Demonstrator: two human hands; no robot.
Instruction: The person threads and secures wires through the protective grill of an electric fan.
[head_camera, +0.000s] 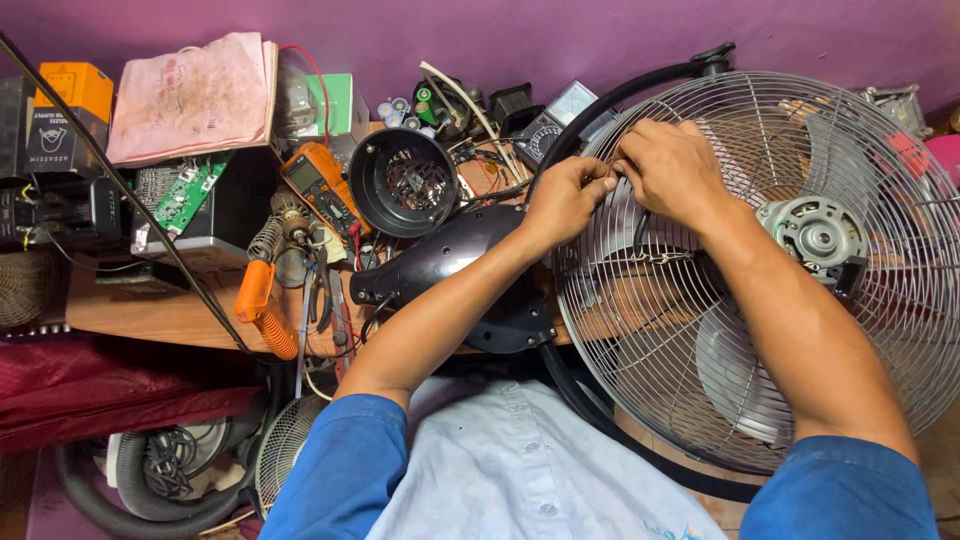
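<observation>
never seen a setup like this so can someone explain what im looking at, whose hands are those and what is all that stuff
This is one picture from a camera worn on a person's head, looking down at their own arms. The left hand and right hand meet at the upper edge of a big round wire fan guard, fingers pinching something small there; what it is cannot be made out. The fan motor shows through the wires. On the wooden bench lie an orange multimeter, a round black housing, an orange-handled soldering tool and a green circuit board.
</observation>
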